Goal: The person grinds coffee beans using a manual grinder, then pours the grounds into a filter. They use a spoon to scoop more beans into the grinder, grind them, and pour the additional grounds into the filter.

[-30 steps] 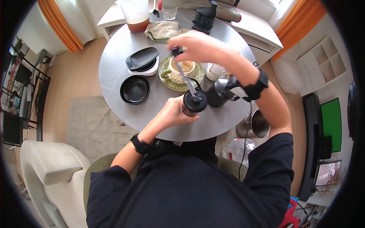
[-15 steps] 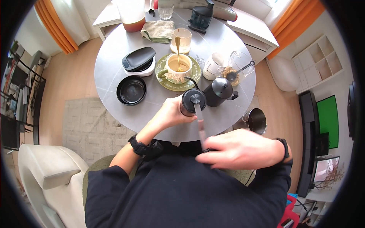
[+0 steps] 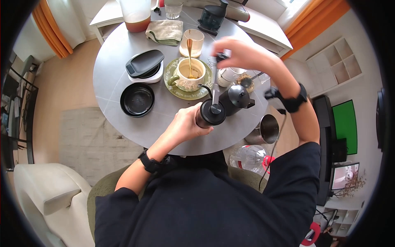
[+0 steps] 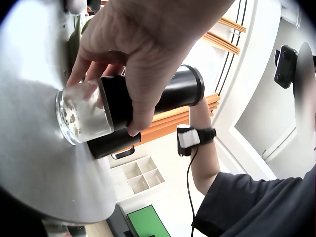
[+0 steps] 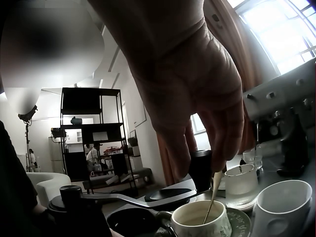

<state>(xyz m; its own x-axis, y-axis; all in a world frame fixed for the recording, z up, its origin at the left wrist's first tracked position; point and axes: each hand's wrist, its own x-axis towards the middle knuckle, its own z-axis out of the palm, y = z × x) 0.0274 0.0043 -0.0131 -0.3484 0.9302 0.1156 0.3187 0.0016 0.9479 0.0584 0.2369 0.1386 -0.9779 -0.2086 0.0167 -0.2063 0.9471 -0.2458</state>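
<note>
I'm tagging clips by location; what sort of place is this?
Probably a living room, judging by the cream upholstered armchair, long orange fabric curtains and round grey table.

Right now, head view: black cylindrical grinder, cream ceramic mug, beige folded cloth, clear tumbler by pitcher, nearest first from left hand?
1. Black grinder: in left hand
2. Cream mug: on green plate
3. Beige cloth: beyond mug, leftward
4. Clear tumbler: behind cloth

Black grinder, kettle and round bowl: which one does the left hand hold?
The grinder, with the crank on top: the left hand grips it. The spouted kettle beside it and the shallow bowl farther left are not held.
</note>
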